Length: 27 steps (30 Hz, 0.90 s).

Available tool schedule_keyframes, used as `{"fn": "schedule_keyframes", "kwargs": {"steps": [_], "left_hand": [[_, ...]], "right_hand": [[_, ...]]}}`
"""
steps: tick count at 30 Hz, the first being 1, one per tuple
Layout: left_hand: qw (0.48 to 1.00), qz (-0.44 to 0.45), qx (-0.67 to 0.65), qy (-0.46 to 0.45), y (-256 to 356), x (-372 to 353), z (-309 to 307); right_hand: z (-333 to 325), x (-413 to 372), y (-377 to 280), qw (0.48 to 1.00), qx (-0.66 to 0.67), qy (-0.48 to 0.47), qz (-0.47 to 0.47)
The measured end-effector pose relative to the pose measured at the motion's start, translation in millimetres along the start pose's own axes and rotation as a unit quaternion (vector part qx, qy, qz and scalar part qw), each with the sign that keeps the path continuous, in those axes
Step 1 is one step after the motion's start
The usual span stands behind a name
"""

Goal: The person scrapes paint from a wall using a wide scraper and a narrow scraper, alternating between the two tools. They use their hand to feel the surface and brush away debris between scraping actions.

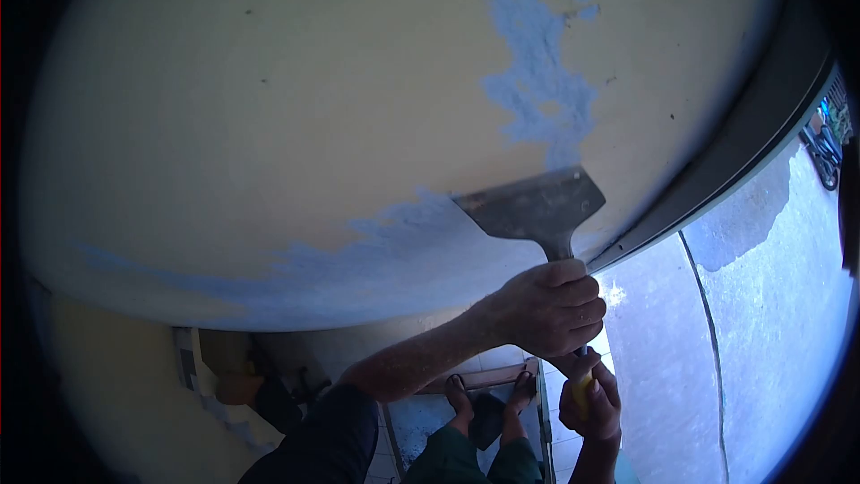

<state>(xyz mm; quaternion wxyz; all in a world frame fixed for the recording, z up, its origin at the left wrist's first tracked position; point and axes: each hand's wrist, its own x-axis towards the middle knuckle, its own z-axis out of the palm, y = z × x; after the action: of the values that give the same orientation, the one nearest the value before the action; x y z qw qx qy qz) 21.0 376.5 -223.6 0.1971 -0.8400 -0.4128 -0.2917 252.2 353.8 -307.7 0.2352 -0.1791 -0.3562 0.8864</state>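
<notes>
A wide-bladed metal scraper lies with its blade edge against a yellowish wall. My left hand is wrapped round the upper handle, just below the blade. Lower down, my right hand grips the yellow end of the same handle. Bluish-white bare patches show on the wall above the blade, and a broader patch spreads to its left along the wall's lower part.
Below, my sandalled feet stand near a wooden board above a tiled floor. A dark frame edge runs down the wall's right side. Beyond it are pale ground with a dark crack and some dark objects.
</notes>
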Motion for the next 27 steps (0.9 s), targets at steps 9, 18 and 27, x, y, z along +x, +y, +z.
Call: {"fn": "schedule_keyframes", "kwargs": {"steps": [9,18,27], "left_hand": [[1.000,-0.014,-0.006,-0.004,2,3,5],[1.000,-0.016,0.007,0.000,0,6,1],[0.999,-0.021,-0.005,0.036,0,10,2]], "right_hand": [[-8,-9,7,0.997,-0.008,0.045,-0.056],[-1,-2,-3,0.996,0.093,-0.008,-0.002],[4,-6,2,0.999,0.005,0.008,-0.032]]}}
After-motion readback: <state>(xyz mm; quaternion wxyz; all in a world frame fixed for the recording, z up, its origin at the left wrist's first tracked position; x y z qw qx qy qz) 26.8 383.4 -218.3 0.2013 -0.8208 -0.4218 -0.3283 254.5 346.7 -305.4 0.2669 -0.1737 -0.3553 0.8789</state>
